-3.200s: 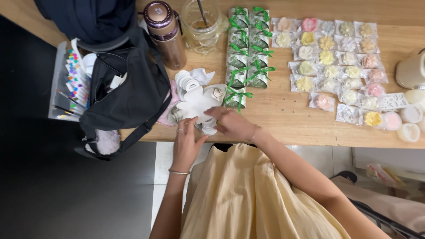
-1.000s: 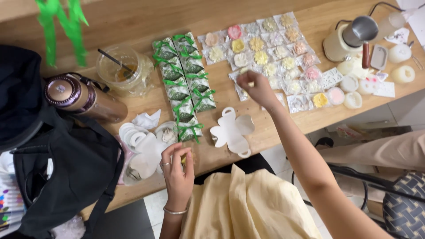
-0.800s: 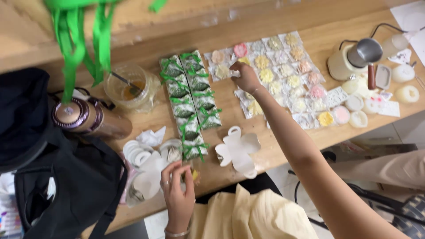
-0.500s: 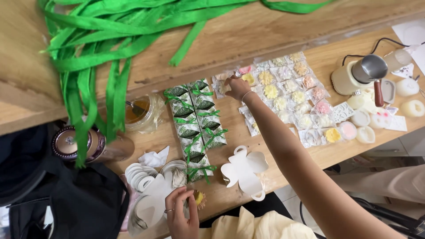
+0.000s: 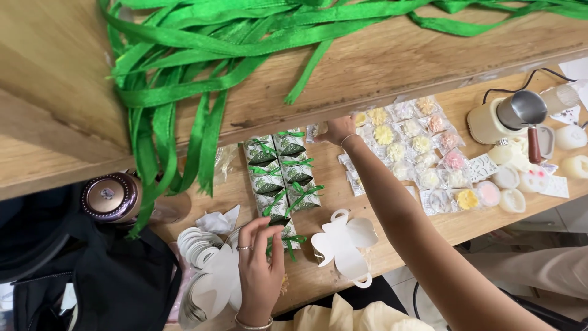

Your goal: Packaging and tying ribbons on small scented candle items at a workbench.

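Wrapped flower-shaped pieces in clear packets lay in rows on the wooden table, right of centre, in yellow, white and pink. Right hand was extended to the far left corner of that grid, just under the edge of a wooden shelf; fingers curled around a small packet, though the view was too small to confirm a firm grip. Left hand rested near the table's front edge, fingers loosely spread and bent, fingertips touching the nearest green-ribboned box; nothing visibly enclosed in it. Green patterned boxes tied with green ribbon stood in two columns between the hands. Flat white die-cut card lay unfolded just right of the left hand. Stack of similar white cards sat under and left of that hand. Loose green ribbons hung over the shelf. Round-lidded brown flask stood at left beside a black bag. Cream-coloured appliance with a metal part sat at far right.
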